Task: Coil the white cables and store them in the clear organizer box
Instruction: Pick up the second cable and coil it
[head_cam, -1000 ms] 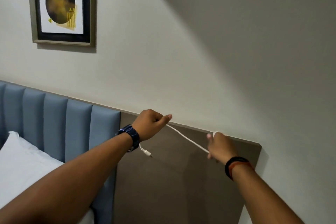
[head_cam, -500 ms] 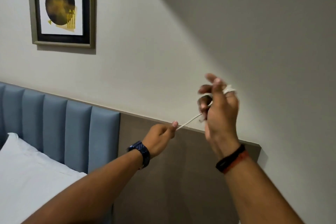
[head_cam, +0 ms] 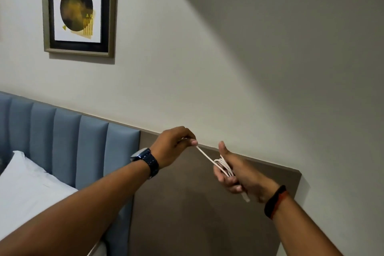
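Observation:
A thin white cable runs taut between both hands, held up in front of the wall. My left hand pinches one end between thumb and fingers. My right hand is closed around several loops of the cable wound over its fingers, and a white plug end sticks out below the palm. The clear organizer box is out of sight.
A brown wooden headboard panel stands behind the hands, with blue padded headboard to its left. A white pillow lies at the lower left. A framed picture hangs on the beige wall.
My right hand dropped from its raised, open-fingered position and turned palm-up, with more loops wound on it. My left hand rose slightly, and the free stretch of cable is shorter.

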{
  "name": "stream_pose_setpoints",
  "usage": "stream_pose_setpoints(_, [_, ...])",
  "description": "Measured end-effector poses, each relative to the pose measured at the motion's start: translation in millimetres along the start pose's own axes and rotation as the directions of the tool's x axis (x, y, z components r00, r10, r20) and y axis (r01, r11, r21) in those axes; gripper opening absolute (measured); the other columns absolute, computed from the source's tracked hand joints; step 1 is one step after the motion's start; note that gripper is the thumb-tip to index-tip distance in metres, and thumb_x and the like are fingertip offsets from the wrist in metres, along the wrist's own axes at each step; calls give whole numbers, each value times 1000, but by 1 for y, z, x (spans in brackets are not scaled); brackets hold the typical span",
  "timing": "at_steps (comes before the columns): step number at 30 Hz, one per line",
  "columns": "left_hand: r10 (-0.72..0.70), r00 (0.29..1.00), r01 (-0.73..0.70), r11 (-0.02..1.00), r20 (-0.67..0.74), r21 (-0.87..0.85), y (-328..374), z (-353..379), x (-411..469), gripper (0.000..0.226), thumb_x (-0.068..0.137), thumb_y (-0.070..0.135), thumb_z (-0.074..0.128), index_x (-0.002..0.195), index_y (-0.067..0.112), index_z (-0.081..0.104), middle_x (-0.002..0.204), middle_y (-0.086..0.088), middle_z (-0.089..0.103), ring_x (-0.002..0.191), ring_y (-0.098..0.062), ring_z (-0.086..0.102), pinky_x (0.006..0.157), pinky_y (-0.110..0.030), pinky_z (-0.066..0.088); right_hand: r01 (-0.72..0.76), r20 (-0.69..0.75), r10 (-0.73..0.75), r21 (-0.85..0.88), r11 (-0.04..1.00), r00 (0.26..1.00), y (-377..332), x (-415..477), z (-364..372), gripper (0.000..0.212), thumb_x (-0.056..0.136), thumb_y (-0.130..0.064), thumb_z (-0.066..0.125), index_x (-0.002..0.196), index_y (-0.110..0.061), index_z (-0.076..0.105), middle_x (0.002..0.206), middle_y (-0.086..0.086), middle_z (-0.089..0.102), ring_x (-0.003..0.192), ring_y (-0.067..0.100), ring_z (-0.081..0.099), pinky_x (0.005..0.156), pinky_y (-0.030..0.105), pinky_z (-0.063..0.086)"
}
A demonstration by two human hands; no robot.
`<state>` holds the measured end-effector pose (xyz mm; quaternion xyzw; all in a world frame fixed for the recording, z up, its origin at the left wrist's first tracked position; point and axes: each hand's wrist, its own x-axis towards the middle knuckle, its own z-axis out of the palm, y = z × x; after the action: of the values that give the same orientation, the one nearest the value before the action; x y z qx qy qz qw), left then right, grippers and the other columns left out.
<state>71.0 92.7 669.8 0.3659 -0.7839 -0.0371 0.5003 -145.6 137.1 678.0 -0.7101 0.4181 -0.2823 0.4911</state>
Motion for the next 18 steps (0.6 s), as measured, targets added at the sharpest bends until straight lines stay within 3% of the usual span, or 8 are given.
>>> stream_pose_setpoints(2, [-43, 998, 37, 994, -54, -104, 2, 2, -2, 8, 83, 23, 67, 76, 25, 64, 75, 16, 62, 70, 3, 57, 66, -13, 44, 15, 224, -93, 326, 945, 970, -3, -4, 4, 70, 88, -69, 28, 54, -10, 44, 38, -6, 24, 30, 7, 18, 32, 16, 19])
stream_pose_setpoints(5, [-178, 982, 142, 924, -70, -356, 18, 13, -3, 15, 84, 21, 66, 70, 26, 63, 65, 10, 60, 53, 2, 52, 50, -13, 42, 41, 341, -310, 611, 791, 887, -15, -3, 14, 57, 92, -53, 33, 52, -14, 35, 38, -3, 20, 30, 10, 15, 32, 18, 13])
stream_pose_setpoints(9, [-356, 934, 284, 713, 18, -640, 44, 35, -8, 20, 90, 15, 58, 72, 15, 67, 62, -2, 59, 52, -9, 54, 45, -24, 48, 112, 262, -524, 808, 578, 810, -33, 1, 21, 50, 94, -39, 33, 49, -17, 28, 38, -2, 19, 29, 12, 9, 34, 19, 6])
stream_pose_setpoints(13, [-415, 904, 346, 569, 102, -746, 59, 55, -14, 21, 93, 13, 53, 82, 8, 70, 76, -11, 66, 71, -27, 60, 69, -47, 56, 201, 124, -575, 860, 468, 809, -38, 1, 17, 50, 94, -34, 29, 47, -18, 24, 36, -1, 14, 29, 12, 2, 37, 18, 0])
stream_pose_setpoints(15, [-414, 903, 349, 554, 114, -756, 63, 61, -15, 19, 93, 14, 54, 92, 5, 71, 88, -14, 68, 80, -26, 63, 80, -53, 54, 241, 73, -570, 857, 456, 818, -37, -1, 13, 49, 93, -34, 28, 47, -19, 24, 36, -2, 14, 29, 12, 2, 37, 19, 0])
stream_pose_setpoints(18, [-388, 921, 293, 620, 41, -727, 65, 63, -15, 16, 90, 10, 58, 97, 2, 70, 105, -14, 66, 94, -22, 63, 91, -42, 53, 274, 24, -556, 852, 447, 831, -32, -4, 6, 48, 92, -32, 30, 46, -19, 24, 36, -2, 11, 29, 12, 1, 37, 19, 1])
